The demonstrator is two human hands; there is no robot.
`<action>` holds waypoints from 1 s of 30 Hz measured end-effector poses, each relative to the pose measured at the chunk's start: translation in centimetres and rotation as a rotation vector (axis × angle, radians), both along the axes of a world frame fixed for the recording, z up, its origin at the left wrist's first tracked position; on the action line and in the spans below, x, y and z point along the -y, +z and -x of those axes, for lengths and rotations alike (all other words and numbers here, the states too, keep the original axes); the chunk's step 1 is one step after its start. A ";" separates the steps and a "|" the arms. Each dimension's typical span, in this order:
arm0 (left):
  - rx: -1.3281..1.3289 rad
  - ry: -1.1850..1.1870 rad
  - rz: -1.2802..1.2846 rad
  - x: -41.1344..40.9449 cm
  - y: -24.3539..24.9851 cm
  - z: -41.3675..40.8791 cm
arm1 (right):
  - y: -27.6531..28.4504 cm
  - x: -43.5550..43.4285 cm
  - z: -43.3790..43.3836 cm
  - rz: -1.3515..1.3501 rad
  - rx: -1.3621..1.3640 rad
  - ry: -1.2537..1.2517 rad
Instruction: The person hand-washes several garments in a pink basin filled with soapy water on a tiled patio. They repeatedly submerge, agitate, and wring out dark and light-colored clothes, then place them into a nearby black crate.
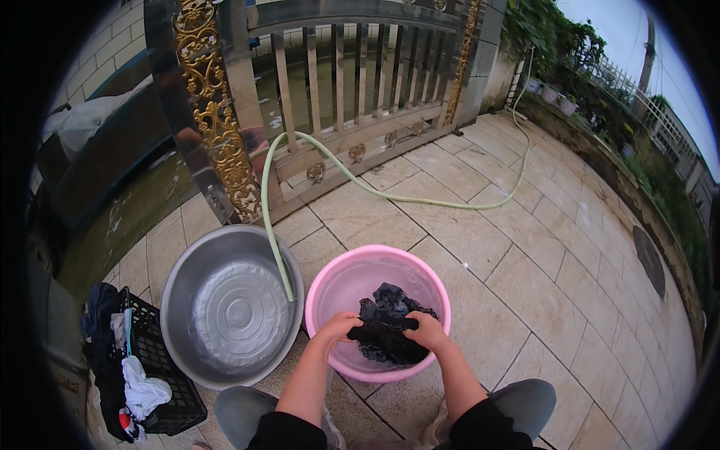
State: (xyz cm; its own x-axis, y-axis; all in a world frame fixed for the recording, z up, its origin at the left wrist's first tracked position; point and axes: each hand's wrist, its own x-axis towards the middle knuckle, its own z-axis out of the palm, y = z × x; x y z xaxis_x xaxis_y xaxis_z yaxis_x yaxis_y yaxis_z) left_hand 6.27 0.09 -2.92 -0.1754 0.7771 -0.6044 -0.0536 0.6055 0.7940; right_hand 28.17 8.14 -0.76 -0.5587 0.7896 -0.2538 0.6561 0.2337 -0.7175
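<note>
A pink plastic basin [378,251] with water in it stands on the paving before me. Inside lies a dark, wet piece of clothing [392,337], bunched up and partly under water. My left hand [340,327] grips the cloth by its left side. On the right side, my right hand [426,331] pinches the same cloth between thumb and fingers. Both hands are over the basin, and a stretch of the fabric runs between them. What kind of garment it is, I cannot tell.
A grey metal basin [185,332] stands just left of the pink one. A pale green hose [360,183] hangs over the metal gate [360,126] into it. Farther left, a black plastic crate [154,332] holds dark and white clothes [143,385]. Flowerpots [567,106] line a raised bed.
</note>
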 end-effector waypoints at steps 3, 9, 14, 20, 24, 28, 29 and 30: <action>-0.118 -0.105 0.092 0.8 -1.6 -0.5 | -2.0 0.8 -0.6 -0.307 0.271 -0.069; -0.909 -0.475 -0.012 1.9 -3.3 -2.3 | -5.3 0.5 -2.7 -0.368 0.498 -0.385; -0.558 -0.529 0.213 1.2 -2.9 -3.3 | -6.2 -0.3 -2.2 0.539 -0.653 -0.668; -0.418 -0.238 0.133 2.2 -4.5 -4.0 | -6.0 -0.8 -0.6 1.031 -0.962 -1.004; 0.194 0.322 0.031 1.2 -3.2 -3.2 | -4.7 -1.2 -0.2 1.039 -0.813 -0.872; 0.773 0.828 -0.218 -1.3 -2.4 -2.1 | -2.4 -3.1 1.2 0.942 -0.786 -0.785; 0.833 0.903 -0.293 -2.1 -2.0 -1.9 | -1.7 -4.0 1.5 0.933 -0.776 -0.668; 0.857 0.980 -0.305 -2.6 -1.6 -1.5 | 0.6 -3.8 2.5 0.829 -0.666 -0.629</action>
State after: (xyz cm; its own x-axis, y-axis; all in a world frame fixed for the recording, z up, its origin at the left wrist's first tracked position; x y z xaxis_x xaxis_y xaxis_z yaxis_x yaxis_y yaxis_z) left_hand 7.73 2.66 -4.54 -0.3903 0.6719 -0.6294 -0.9072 -0.1641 0.3874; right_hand 25.69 11.92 -0.17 -0.3520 0.7036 -0.6173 -0.0597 -0.6750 -0.7354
